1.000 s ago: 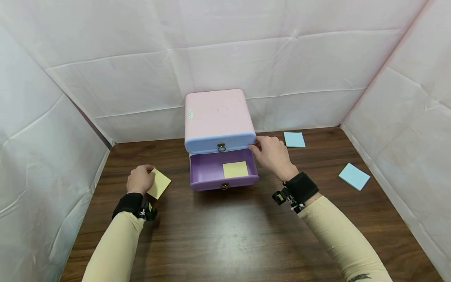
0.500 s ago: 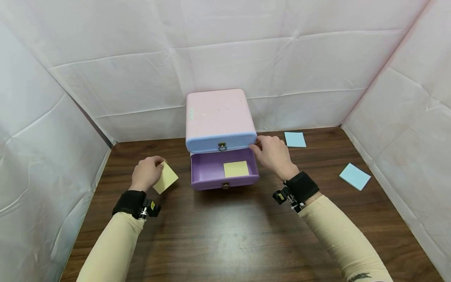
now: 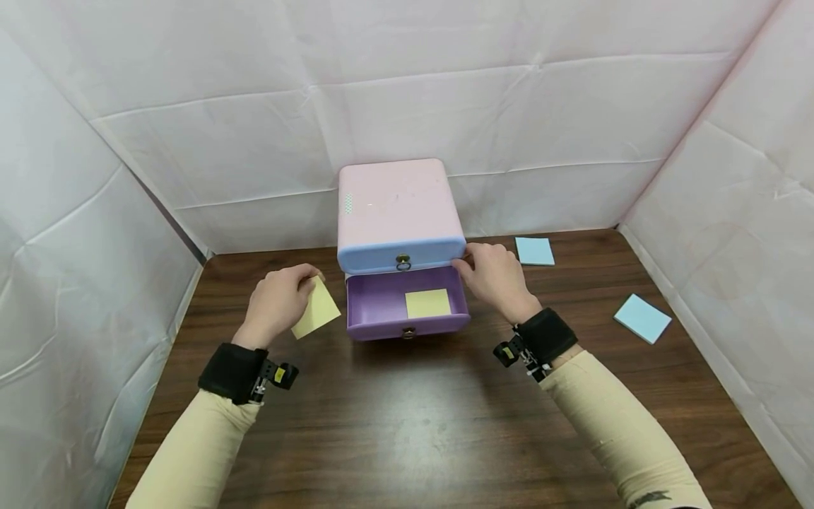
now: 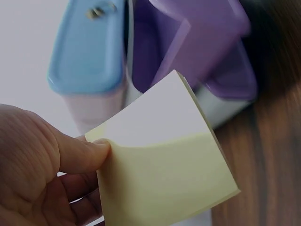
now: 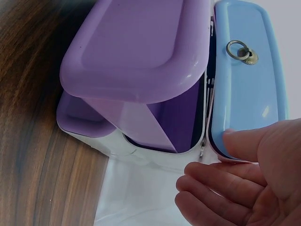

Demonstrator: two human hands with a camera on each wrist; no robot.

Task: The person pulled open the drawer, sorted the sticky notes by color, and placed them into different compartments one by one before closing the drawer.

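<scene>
A small pink drawer box [image 3: 397,205] stands at the back of the brown table [image 3: 407,424]. Its blue top drawer [image 3: 402,257] [image 5: 247,80] is closed. Its purple lower drawer [image 3: 407,305] [image 5: 141,52] is pulled out, with a yellow sticky pad [image 3: 427,302] lying inside. My left hand [image 3: 280,300] pinches another yellow sticky pad [image 3: 316,309] [image 4: 162,169] in the air just left of the open drawer [image 4: 188,42]. My right hand [image 3: 494,277] [image 5: 240,188] rests against the box's right side, thumb on the blue drawer's corner.
Two blue sticky pads lie on the table to the right, one [image 3: 534,250] near the back wall, one [image 3: 642,318] by the right wall. White sheet walls [image 3: 95,233] close in the table on three sides.
My left hand has lifted the yellow pad off the table and carried it right and up toward the open purple drawer. My right hand stays on the box.
</scene>
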